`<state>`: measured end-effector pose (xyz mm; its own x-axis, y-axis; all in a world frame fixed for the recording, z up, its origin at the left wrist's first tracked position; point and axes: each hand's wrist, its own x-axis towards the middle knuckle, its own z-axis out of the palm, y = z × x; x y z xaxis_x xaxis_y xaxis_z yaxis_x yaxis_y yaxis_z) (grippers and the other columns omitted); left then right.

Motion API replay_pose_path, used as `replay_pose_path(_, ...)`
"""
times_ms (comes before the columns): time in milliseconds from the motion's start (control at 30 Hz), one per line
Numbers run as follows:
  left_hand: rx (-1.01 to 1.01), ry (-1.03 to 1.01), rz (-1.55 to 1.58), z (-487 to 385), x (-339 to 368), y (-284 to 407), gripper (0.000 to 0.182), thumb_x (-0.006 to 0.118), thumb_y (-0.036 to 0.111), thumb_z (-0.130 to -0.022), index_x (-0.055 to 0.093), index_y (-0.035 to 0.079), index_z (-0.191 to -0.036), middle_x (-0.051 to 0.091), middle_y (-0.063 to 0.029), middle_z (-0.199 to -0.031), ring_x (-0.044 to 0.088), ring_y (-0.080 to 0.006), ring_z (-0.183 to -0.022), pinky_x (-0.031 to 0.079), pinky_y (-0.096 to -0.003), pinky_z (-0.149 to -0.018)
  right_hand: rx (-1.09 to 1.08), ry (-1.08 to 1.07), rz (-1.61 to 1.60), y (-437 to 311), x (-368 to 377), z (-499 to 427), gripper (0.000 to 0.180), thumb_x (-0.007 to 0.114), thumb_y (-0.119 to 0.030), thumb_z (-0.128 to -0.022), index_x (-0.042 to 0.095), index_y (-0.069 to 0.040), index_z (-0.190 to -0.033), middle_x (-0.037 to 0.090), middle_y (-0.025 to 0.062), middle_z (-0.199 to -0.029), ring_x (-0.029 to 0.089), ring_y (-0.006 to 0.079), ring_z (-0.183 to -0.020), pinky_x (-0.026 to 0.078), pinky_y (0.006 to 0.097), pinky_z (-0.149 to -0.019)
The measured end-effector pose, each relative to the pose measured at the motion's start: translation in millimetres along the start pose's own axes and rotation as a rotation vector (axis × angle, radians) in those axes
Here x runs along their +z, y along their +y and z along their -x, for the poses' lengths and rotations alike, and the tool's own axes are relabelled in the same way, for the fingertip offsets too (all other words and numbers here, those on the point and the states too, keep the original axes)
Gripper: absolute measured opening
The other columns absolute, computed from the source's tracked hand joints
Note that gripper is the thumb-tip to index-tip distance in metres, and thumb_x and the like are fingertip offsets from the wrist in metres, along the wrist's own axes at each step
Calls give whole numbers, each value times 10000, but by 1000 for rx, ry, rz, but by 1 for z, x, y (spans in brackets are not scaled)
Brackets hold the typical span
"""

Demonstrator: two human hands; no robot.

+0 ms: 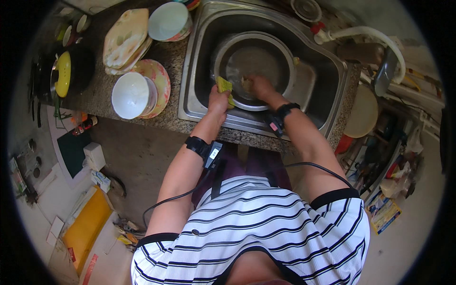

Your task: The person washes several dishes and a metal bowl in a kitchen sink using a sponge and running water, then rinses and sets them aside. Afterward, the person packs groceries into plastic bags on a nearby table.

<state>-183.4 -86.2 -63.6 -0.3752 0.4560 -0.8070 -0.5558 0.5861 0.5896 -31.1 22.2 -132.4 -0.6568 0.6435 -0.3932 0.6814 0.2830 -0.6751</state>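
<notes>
My left hand grips a yellow-green cloth at the near left rim of a round metal basin. The basin stands in a stainless steel sink. Over the inside of the basin, my right hand has its fingers closed around a small tan, rough-looking piece, perhaps a scrubber; the fingers hide part of it. Liquid seems to lie in the basin, though its depth cannot be told.
Left of the sink, white bowls stand on a patterned plate, near stacked plates and another bowl. A pot with a yellow lid is farther left. A white faucet hose arches at the right.
</notes>
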Motion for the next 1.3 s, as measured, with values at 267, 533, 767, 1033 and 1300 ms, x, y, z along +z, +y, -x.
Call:
replay_pose_path(267,121,-24,-344,-12,31,-18,487,596,108,-832,484,10,-1296,603,-183,-1152,580,-281,-1047,439,-343,-893,337,551,56,58,-122,104,452,659,-153,-750,552,-66,-1181,527,223,-1082,542,392,-983,474,424,-821)
replay_pose_path(533,445,-291,-1109,-35,104,-66,470,525,262,-884,489,83,-1317,560,-176,-1250,548,-317,-1115,429,-401,-927,310,287,-76,66,-79,78,432,682,-303,-815,576,19,-1082,629,233,-986,642,387,-849,537,449,-759)
replay_pose_path(767,378,-540,-1668,1,82,-28,387,450,278,-908,559,127,-1248,548,-158,-1270,527,-399,-1138,382,-583,-935,664,206,-572,52,-56,54,328,669,-265,-789,623,49,-873,638,138,-714,589,225,-477,437,321,-378)
replay_pose_path(1033,411,-763,-1116,33,76,-33,397,359,281,-956,522,130,-1285,543,-153,-1277,473,-366,-1211,356,-385,-1027,788,305,-582,18,-74,84,220,648,-167,-725,614,49,-748,554,85,-562,511,191,-400,348,319,-344)
replay_pose_path(1300,846,-768,-2000,84,80,3,303,434,293,-921,652,124,-1047,640,-78,-1062,581,-284,-1044,417,-507,-910,657,372,-866,23,-125,190,160,590,-79,-751,606,79,-768,562,77,-602,511,164,-445,331,319,-360)
